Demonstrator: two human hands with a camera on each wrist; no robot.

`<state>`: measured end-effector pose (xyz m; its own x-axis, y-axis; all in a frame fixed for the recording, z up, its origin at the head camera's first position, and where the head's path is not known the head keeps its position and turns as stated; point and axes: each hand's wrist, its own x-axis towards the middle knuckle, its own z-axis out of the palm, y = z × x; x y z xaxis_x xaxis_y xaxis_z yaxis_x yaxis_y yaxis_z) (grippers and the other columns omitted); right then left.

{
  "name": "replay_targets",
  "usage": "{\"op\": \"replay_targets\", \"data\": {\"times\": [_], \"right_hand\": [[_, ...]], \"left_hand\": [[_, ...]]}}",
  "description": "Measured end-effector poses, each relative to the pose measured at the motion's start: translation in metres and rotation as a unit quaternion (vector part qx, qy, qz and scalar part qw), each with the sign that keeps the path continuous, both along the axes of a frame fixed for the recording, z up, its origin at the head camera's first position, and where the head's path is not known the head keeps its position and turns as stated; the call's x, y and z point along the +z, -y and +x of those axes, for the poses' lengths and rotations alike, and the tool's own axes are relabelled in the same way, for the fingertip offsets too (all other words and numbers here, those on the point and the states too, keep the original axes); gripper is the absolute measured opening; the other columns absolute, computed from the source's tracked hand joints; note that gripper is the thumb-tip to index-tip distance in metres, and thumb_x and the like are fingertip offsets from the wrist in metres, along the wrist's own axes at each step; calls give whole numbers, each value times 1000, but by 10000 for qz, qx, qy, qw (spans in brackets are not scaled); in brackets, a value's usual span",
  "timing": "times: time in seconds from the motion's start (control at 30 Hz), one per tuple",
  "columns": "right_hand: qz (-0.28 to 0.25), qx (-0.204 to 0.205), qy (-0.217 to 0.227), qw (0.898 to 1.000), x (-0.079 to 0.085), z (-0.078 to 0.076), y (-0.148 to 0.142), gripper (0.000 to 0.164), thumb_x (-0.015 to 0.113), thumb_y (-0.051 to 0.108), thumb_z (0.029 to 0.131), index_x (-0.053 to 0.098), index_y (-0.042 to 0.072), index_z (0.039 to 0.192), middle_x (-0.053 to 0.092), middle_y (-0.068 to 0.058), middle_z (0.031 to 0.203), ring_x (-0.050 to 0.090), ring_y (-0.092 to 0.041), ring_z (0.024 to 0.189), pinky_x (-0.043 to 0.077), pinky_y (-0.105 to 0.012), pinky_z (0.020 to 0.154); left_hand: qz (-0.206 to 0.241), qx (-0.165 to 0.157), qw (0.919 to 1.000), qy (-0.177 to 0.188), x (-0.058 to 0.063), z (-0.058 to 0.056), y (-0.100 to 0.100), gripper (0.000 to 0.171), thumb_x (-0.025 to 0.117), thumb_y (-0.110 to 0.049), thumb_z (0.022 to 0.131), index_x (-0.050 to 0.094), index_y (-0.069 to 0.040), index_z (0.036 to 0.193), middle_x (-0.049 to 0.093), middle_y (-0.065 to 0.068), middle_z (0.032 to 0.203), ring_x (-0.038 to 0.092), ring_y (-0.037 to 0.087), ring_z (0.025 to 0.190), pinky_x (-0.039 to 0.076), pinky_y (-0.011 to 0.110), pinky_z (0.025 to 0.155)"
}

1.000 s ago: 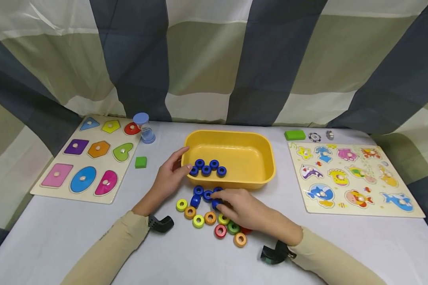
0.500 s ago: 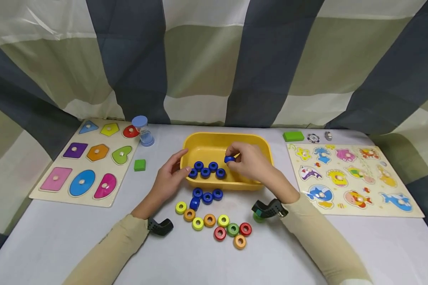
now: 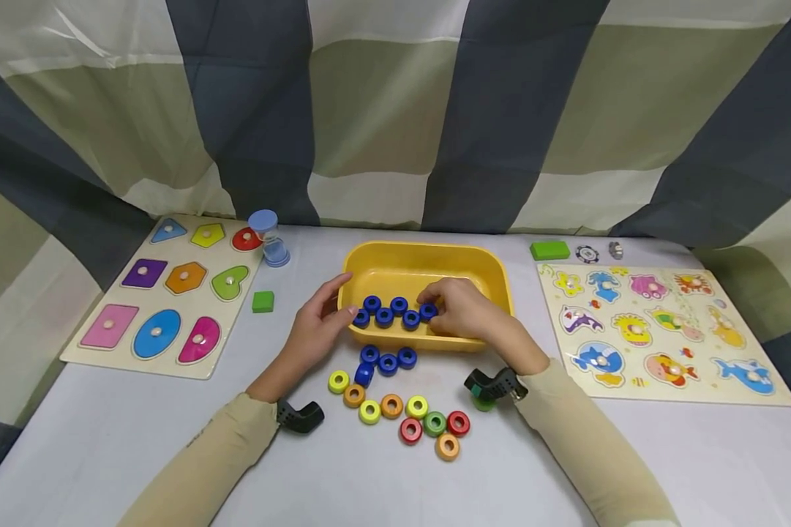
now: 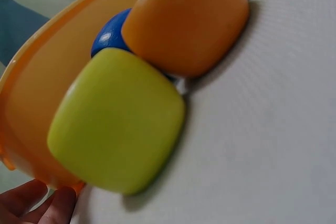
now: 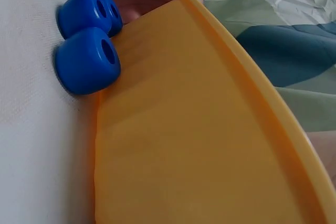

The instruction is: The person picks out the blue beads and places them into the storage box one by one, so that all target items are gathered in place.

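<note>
My left hand (image 3: 315,316) grips the left end of the yellow plastic tub (image 3: 457,342), thumb on the near-left rim and fingers along the outside. Inside the tub, my right hand (image 3: 462,307) pinches a blue ring bead (image 3: 428,312) at the right end of two short rows of blue beads (image 3: 384,317). Just in front of the tub, several more blue beads (image 3: 388,364) lie on the cloth, one of them on its side (image 3: 364,375). The right wrist view shows blue beads (image 5: 88,61) close against the tub's outer wall (image 5: 173,124).
Nearer lie yellow (image 3: 369,411), orange (image 3: 447,446), red (image 3: 410,431) and green beads (image 3: 435,423). A shape puzzle (image 3: 191,322), sand timer (image 3: 270,238) and green block (image 3: 263,301) are at left. An animal puzzle (image 3: 665,351), green block (image 3: 549,250) and poker chip (image 3: 587,254) are at right.
My right hand has lifted a blue bead from the cloth, carried it over the tub's near rim and lowered it beside the other blue beads. The left hand has stayed on the tub.
</note>
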<state>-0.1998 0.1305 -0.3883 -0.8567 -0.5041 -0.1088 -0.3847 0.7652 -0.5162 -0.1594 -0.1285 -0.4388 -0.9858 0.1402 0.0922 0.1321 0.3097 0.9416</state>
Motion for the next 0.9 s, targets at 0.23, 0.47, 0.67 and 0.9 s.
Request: {"op": "replay_targets", "data": {"times": [0.23,0.47,0.67,0.9], "right_hand": [[-95,12,26,10000,0,1,0,36,70,4,78,70,4,114,70,-9,102,56,-17,80,48,-28,72],[-101,-73,-41,9999,2,0,1,38,67,0,77,69,4,115,70,-10,104,58,-21,86,51,-32,77],[-460,-480,-585,9961,15,9,0,38,64,0,82,65,4,120,68,-14,115,59,-23,84,53,-36,77],[-1309,733,-1318,9799,42,56,22,28,63,3,83,70,8,110,71,-6,101,57,-12,73,53,-24,66]], "left_hand": [[-43,40,10000,-6,1,0,0,52,58,-23,96,43,-23,146,40,-1,153,45,23,137,41,40,113],[-29,26,10000,-78,3,0,0,52,58,-22,97,42,-21,147,41,0,153,46,24,136,41,41,113],[11,-10,10000,-13,2,0,0,53,58,-22,96,42,-22,147,40,0,154,46,24,136,41,41,113],[-16,-13,9999,-104,1,1,-1,52,57,-23,97,43,-24,146,41,0,153,47,24,135,42,41,112]]}}
